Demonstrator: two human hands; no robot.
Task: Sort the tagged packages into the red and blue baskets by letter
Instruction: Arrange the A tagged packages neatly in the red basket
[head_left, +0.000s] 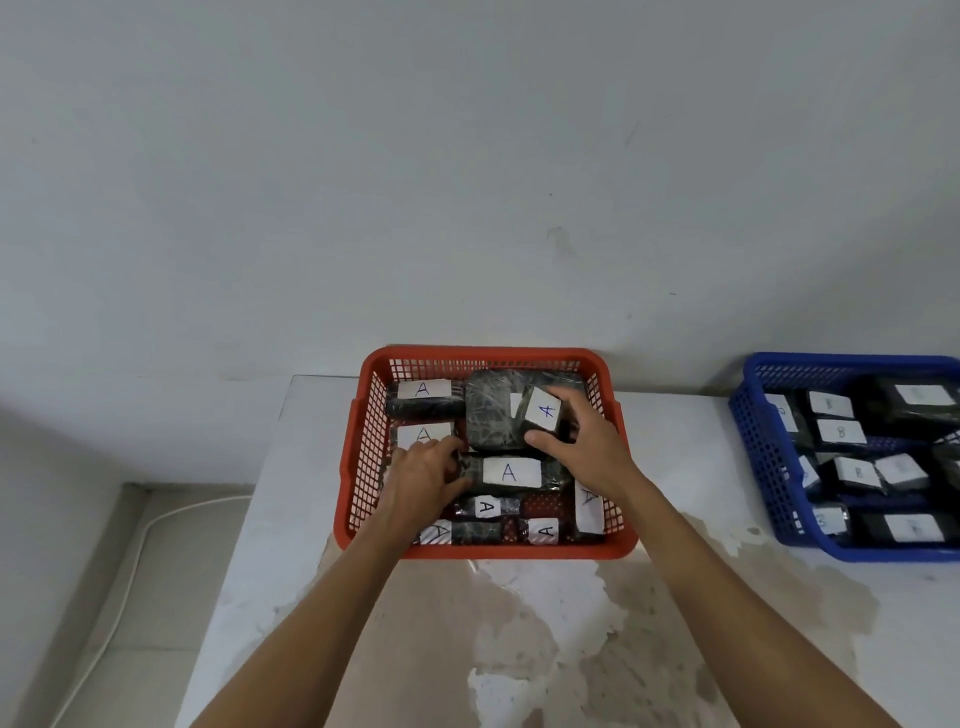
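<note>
Placing step: right hand (582, 441) fingers curled round an A-tagged package (540, 413) near the red basket (358, 447) far right corner, left hand (423, 470) fingers bent on another by its left wall; next, release

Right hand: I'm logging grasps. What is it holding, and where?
The right hand grips an A-tagged package by its sides, inside the red basket.

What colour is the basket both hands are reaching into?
Red basket, seen clearly in the head view.

Red basket (363, 441) perforated plastic; packages (491, 415) glossy film-wrapped.
</note>
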